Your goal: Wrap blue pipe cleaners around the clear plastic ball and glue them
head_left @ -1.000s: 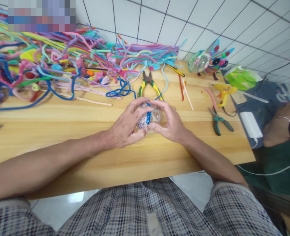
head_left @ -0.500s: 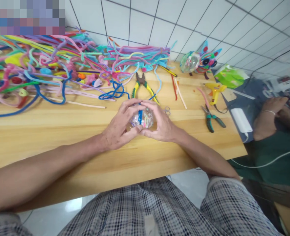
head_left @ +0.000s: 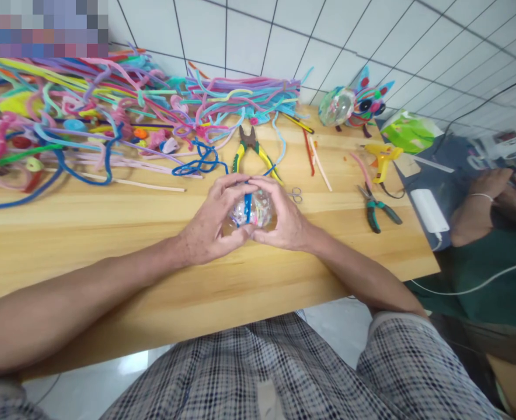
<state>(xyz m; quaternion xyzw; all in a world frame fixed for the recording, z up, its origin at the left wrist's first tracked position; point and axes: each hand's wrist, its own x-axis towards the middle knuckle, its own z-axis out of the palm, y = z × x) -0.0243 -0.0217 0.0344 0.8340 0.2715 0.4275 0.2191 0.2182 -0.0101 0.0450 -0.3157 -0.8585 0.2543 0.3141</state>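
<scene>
On my feed, both hands cup one thing: a clear ball [head_left: 262,208] with colourful bits inside and a blue strip [head_left: 248,205] running near to far across its middle. It sits at the centre of the scene, toward the near half of the wooden surface [head_left: 258,280]. I have the left hand [head_left: 212,219] curled around its left side and the right hand [head_left: 288,220] around its right, the fingers of each closed on it, thumbs almost meeting at the near edge. The far underside is masked by the hands, so I cannot tell whether the ball rests on the surface or whether the strip joins the blue tangle [head_left: 201,158] at far left.

I judge the ball light and thin-walled, smooth enough to slip and liable to dent or crack under a hard squeeze; the strip looks soft and pliable. I'd take hold on opposite sides, low and broad, pressing gently and leaving the strip free. Just beyond lie yellow-and-green pliers [head_left: 248,137], with small scissors [head_left: 296,194] just right of the right hand.
</scene>
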